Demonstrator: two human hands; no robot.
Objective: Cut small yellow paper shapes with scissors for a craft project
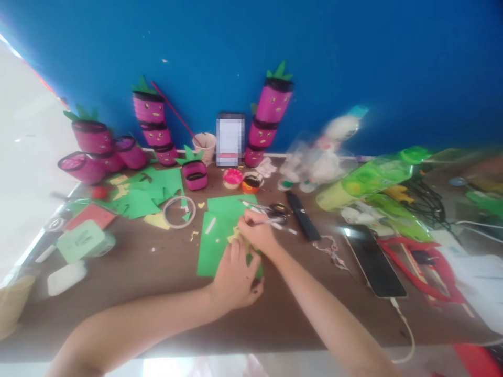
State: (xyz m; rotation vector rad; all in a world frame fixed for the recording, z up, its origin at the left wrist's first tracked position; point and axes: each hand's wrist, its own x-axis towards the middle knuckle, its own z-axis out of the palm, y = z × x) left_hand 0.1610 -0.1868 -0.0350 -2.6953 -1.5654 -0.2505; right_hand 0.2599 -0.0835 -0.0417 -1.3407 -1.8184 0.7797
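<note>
My left hand (236,272) lies over a green foam or paper sheet (208,256), its fingers apart and their tips on a small yellow piece (232,235). Just beyond it my right hand (257,230) is closed on a thin, pen-like tool (268,222), whose tip is hidden by the fingers. A second green piece (223,203) lies at the sheet's far edge. Scissors (277,208) rest right beside the right hand. A white strip (210,225) sits on the green sheet.
Pink pots with leafy green tops (153,128) stand along the blue wall, beside a phone (230,139) and paint tubs (232,178). Left are green scraps (137,201) and a tape ring (179,212). Right are a black strip (302,215), a charging phone (375,262) and a green bottle (365,180).
</note>
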